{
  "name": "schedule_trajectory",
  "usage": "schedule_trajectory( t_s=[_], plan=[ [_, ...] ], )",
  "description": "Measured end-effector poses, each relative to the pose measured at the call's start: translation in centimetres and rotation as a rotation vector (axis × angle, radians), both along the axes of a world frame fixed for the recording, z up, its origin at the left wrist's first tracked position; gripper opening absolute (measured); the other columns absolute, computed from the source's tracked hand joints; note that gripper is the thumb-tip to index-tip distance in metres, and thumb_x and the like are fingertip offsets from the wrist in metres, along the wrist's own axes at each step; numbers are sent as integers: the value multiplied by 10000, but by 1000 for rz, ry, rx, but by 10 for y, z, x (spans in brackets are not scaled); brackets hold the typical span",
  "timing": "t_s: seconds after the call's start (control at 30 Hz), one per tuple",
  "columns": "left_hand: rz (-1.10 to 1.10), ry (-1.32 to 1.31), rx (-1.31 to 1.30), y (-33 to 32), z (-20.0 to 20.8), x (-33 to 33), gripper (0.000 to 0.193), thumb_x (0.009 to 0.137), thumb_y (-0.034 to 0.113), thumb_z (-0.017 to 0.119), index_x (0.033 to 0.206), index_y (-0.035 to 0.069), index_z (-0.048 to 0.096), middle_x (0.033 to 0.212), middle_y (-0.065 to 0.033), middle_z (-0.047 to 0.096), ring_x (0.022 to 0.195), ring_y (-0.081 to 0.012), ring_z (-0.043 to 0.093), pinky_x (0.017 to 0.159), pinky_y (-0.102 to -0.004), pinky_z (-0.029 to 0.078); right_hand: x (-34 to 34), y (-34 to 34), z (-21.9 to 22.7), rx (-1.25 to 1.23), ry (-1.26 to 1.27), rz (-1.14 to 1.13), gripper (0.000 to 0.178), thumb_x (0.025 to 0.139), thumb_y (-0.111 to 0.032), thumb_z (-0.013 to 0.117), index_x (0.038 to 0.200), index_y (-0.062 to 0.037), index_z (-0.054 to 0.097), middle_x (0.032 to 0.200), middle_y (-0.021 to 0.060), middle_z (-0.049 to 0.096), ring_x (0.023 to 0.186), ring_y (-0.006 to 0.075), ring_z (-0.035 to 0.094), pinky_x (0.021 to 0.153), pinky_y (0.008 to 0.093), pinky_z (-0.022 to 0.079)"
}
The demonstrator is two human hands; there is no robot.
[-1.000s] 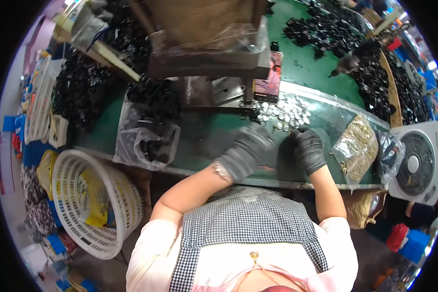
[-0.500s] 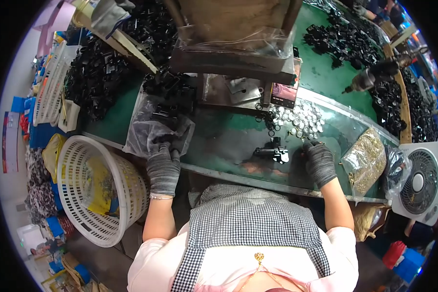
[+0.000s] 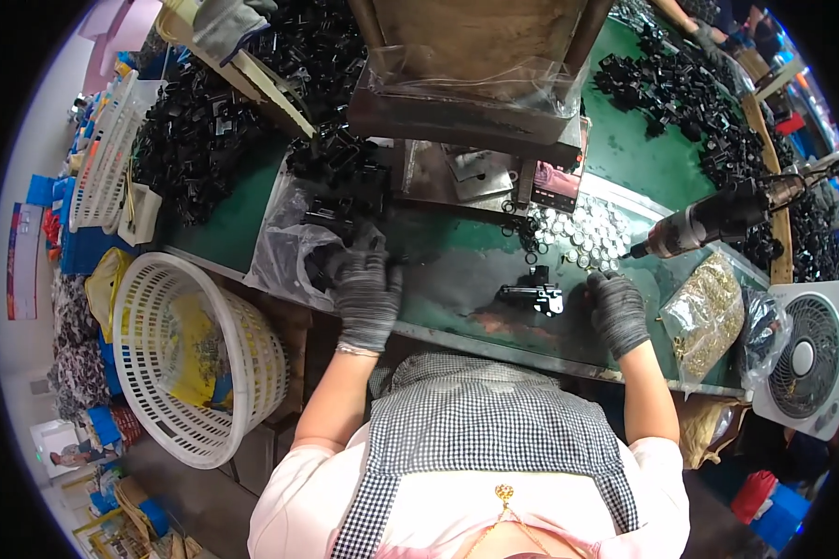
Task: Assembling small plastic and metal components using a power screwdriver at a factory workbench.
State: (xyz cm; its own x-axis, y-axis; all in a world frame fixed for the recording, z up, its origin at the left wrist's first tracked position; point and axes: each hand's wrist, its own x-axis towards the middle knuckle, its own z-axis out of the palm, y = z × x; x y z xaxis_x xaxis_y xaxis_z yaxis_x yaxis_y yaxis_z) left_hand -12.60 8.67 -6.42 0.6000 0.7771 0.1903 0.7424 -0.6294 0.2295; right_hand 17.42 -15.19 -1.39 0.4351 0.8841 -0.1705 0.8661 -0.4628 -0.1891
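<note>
My left hand (image 3: 368, 293), in a grey knit glove, is over the near edge of the bench with its fingers stretched forward. It is beside a clear plastic bag (image 3: 294, 256) with black metal parts (image 3: 331, 212) on it. My gloved right hand (image 3: 618, 312) rests on the bench with its fingers curled; whether something small is pinched there is hidden. Between the hands lies a small black and silver metal assembly (image 3: 536, 293). Just beyond my right fingers spread many small round silver pieces (image 3: 583, 228), with several black rings (image 3: 529, 247) beside them.
A power driver (image 3: 708, 224) hangs above the bench at right. A heavy metal press (image 3: 466, 121) stands ahead. Black parts are heaped at left (image 3: 196, 140) and far right (image 3: 671, 102). A white basket (image 3: 238, 373), a bag of brassy pieces (image 3: 704, 317) and a fan (image 3: 802, 359) flank the bench.
My left hand has moved right, away from the plastic bag. The power driver has swung nearer, down and left. My right hand has stayed about where it was.
</note>
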Motion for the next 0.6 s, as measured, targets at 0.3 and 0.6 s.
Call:
schedule_trajectory(
  t_s=[0.3, 0.6],
  plan=[
    [-199, -105, 104, -22, 32, 62, 389, 773, 301, 689, 1071, 54, 645, 1050, -155, 636, 1025, -331, 580, 952, -472, 423, 5, -2, -4, -87, 27, -41, 371, 610, -41, 691, 968, -99, 612, 948, 170, 615, 905, 363, 598, 791, 463, 497],
    [-110, 305, -222, -7, 53, 84, 408, 778, 370, 681, 1090, 109, 655, 1062, -122, 636, 1010, -311, 587, 928, -461, 424, 2, 5, 14, 183, 150, -5, 280, 653, -36, 663, 925, -83, 614, 890, 158, 627, 861, 360, 608, 757, 447, 500]
  ],
)
